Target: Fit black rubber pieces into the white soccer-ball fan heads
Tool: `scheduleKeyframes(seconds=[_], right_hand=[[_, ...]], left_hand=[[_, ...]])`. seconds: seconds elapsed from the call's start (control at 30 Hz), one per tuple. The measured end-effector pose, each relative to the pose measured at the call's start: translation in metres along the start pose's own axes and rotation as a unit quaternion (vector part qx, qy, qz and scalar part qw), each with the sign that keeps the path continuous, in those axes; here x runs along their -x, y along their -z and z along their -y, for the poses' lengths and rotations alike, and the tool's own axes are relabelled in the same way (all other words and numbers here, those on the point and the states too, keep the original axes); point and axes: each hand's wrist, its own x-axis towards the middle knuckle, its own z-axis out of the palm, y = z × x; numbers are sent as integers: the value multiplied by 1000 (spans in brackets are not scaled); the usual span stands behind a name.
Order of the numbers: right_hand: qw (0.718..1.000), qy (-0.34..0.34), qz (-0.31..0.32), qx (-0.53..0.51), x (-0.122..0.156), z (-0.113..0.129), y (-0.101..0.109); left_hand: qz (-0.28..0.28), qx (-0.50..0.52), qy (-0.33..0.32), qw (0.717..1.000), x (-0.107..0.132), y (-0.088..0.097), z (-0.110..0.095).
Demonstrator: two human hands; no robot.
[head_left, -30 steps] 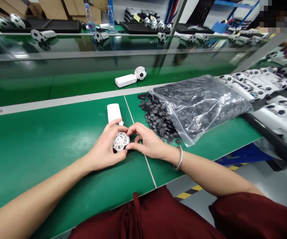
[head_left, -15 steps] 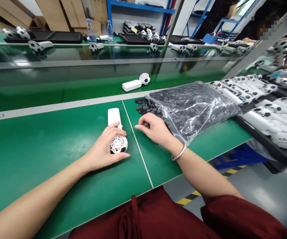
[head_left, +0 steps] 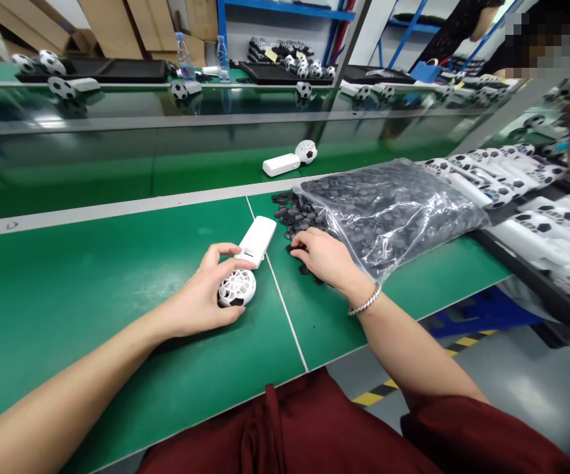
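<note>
The left hand (head_left: 205,297) lay on the green, matte worktop (head_left: 92,283), its grip curled loosely round the white device (head_left: 245,266). Thumb and fingers cupped the device's round head, a ball-shaped lattice of white plastic with open cells and a few black panels. Its smooth, flat, oblong handle pointed away from the person and to the right, resting on the worktop across a thin white seam line.

The right hand (head_left: 325,259) rested palm down just beside it, fingertips bent into the loose black pieces (head_left: 292,214), small flat angular tiles spilled in a heap. Whether its grip had closed on one could not be told. A beaded metal bracelet (head_left: 366,303) circled that wrist.

Touching the heap lay a clear, crinkled plastic bag (head_left: 398,204), glossy and bulging with more of the same dark tiles. Farther off, a second device (head_left: 287,162) lay on the belt behind, and a dark tray (head_left: 536,280) at the right held rows of finished ones.
</note>
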Motion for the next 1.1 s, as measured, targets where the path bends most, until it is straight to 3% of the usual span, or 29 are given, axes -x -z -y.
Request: scheduleKeyframes(seconds=[0.17,0.37,0.53,0.83,1.1], right_hand=[[999,-32,13,5,0,-1,0],[999,-30,24,16,3,-3,4],[999,-31,21,32,5,-6,8],[998,28,-31,-51,-1,-6,-4],[991,114,-50,54,0,4,-10]], left_hand=[[-14,10,54,998,-1,2,-2],[19,35,56,998,-2,12,2],[-2,48,56,997,-2,10,6],[-18,43,64,997,-3,8,6],[9,46,36,998,-5,20,9]])
